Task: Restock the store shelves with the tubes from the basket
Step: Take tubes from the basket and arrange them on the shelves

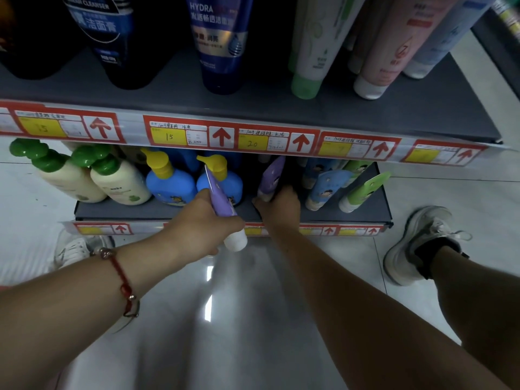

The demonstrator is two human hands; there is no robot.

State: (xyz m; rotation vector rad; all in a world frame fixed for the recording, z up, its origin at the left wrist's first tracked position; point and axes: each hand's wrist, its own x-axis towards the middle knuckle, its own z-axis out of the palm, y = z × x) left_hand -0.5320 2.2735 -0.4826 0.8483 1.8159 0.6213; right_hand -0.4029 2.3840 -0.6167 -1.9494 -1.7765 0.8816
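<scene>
1. Tubes: one purple tube (222, 204) is in the left hand (205, 220), fingers clamped round it, white cap toward the floor.
2. Right hand (278, 206) grips a second purple tube (271, 178) upright on the lower shelf (157, 212), beside blue bottles (171, 184).

Lilac plastic tube, white cap (222, 205); second lilac tube (270, 180). Cream pump bottles, green tops (92, 175). Blue pump bottles, yellow tops (171, 181). Dark grey metal shelf (157, 212); red-and-yellow price labels, red arrows (194, 135). Red cord bracelet (122, 280). White trainers (416, 243).
</scene>
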